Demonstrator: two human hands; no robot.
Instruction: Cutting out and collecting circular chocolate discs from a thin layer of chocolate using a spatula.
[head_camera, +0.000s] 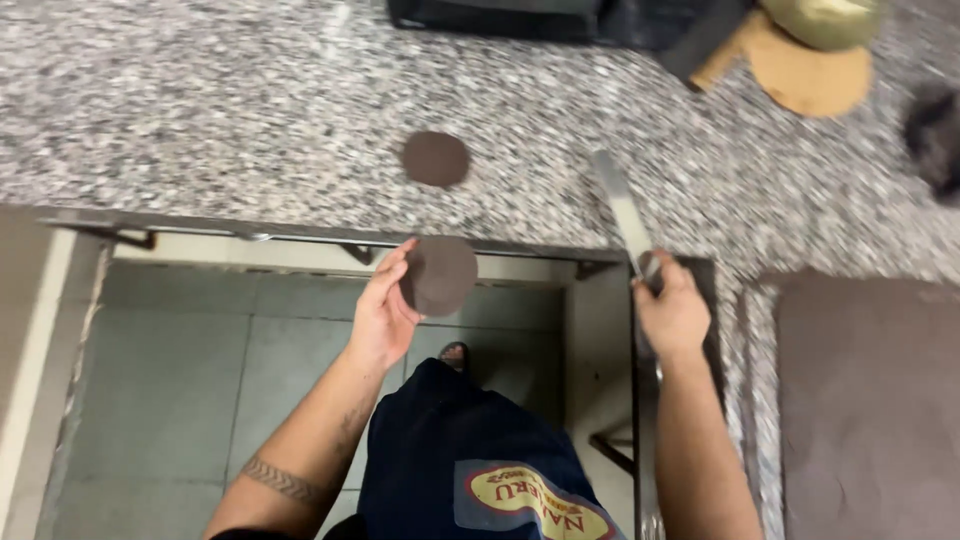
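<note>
I see left hand (385, 310) pinching flat brown disc (440, 275) by rim, held at edge of speckled worktop (200, 110). Right hand (672, 312) fist-closed on blurred metal blade (622, 212), probably spatula. Second disc (435, 158) lies on worktop. Disc looks thin, light, possibly soft; I'd support underneath.

A matt brown disc (440, 274), a shiny metal blade (622, 212), and a speckled polished granite counter (220, 110).
</note>
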